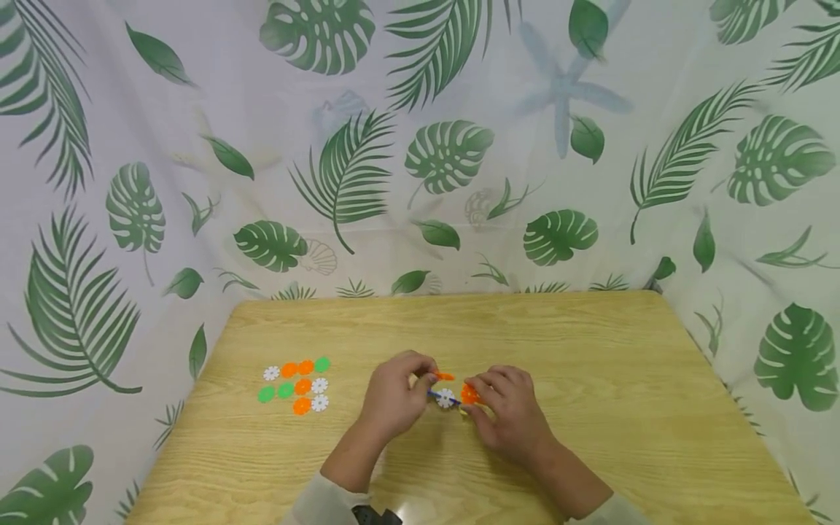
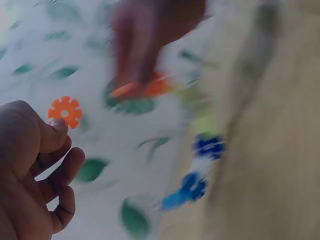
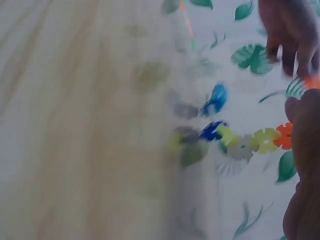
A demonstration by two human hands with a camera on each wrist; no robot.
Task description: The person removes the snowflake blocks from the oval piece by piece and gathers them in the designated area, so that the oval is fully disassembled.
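My left hand (image 1: 396,395) pinches an orange notched disc (image 2: 65,111) between thumb and finger, held up off the table. To its right, my right hand (image 1: 510,410) grips the orange end (image 1: 469,394) of a chain of interlocked notched discs. In the right wrist view the chain runs from an orange disc (image 3: 284,136) through a yellow disc (image 3: 265,142), a white one (image 3: 241,149), another yellow and a dark blue one (image 3: 212,131) to a light blue one (image 3: 216,99). A gap separates the left hand's disc from the chain. Motion blurs the right fingers in the left wrist view.
Loose white, orange and green discs (image 1: 302,387) lie in rough rows on the left of the wooden table (image 1: 590,343). A leaf-printed cloth (image 1: 367,182) hangs behind the table and along both sides.
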